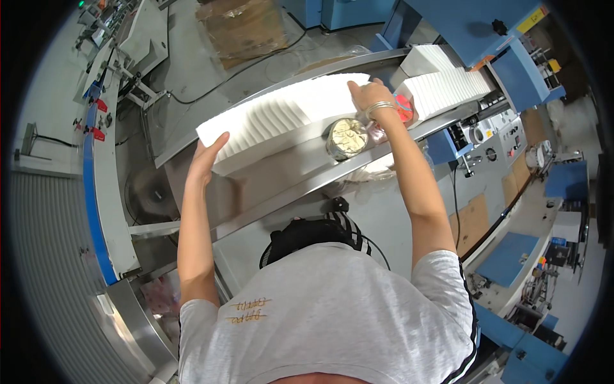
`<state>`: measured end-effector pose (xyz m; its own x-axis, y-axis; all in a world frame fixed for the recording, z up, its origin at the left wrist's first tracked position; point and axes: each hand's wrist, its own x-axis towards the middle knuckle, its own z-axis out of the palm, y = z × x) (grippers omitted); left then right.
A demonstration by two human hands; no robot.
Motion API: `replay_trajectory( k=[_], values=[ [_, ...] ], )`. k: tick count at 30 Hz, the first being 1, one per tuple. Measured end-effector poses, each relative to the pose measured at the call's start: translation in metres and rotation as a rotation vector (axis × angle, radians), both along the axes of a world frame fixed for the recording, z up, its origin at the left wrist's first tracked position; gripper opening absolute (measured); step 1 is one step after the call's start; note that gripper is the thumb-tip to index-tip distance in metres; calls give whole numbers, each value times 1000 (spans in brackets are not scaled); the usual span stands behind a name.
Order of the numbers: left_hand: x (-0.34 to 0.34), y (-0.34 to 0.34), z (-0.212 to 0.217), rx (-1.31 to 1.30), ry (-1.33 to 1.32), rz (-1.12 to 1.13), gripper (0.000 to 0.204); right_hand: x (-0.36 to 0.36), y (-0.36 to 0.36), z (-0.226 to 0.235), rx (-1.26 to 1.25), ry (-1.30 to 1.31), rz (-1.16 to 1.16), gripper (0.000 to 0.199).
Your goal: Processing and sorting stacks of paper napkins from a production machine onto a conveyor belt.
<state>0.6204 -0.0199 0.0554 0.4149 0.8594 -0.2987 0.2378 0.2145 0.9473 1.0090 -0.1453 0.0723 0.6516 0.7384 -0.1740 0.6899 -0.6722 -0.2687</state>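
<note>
A long row of white stacked sheets (281, 112), packed face to face like folded paper, lies along a metal trough (256, 192). My left hand (208, 155) grips its left end, thumb over the top edge. At the other end my right hand (369, 96), with bangles at the wrist, holds the row between thumb and fingers; some fingertips are hidden behind it. Just below my right hand sits a round container (347, 137) with a crinkled, gold-looking top. A pink-red object (403, 109) lies beside my right wrist, partly covered.
More white stacked sheets (444, 89) stand in the trough to the right, beside a blue machine (480, 29). A cardboard piece under plastic (242, 29) lies on the floor beyond. A long blue-edged machine bench (105, 192) runs along the left. Another workbench (511, 256) stands at right.
</note>
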Motion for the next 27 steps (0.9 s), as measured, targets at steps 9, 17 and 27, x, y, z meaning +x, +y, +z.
replay_trajectory(
  k=[9, 17, 27],
  values=[
    [2, 0, -2, -19, -8, -7, 90, -107, -78, 13, 204, -184, 68, 76],
    [8, 3, 5, -35, 49, -8, 89, -114, -100, 38, 619, -38, 285, 75],
    [10, -4, 16, -79, 77, 7, 85, 129, -6, 48, 447, -265, -6, 80]
  ],
)
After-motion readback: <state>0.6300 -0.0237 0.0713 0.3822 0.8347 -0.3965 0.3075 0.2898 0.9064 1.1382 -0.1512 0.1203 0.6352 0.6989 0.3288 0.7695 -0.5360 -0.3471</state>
